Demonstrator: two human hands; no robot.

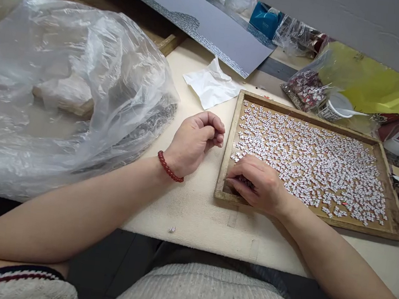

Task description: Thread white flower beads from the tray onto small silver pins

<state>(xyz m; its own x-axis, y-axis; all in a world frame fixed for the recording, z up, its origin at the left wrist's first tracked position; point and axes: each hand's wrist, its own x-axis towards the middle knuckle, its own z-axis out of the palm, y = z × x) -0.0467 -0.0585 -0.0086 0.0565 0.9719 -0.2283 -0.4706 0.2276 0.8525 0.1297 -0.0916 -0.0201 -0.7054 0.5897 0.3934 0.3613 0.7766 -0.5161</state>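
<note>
Small white flower-shaped pieces (303, 156) lay spread in wooden tray (224, 167), raised rim probably keeping them contained. Right hand (256, 182) reached into tray's near-left corner, fingers curled low, likely because pieces were tiny; could not tell if fingertips met. Left hand (196, 142) hung just beside tray, thumb and fingers together, contents hidden. Stray piece (172, 230) sat outside, near table (209, 222) edge.

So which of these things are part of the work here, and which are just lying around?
Part of the job, it seems:
tray
white pieces
right hand, in the tray
left hand, beside it

Probably just lying about:
tissue
big plastic bag
white cup
</note>
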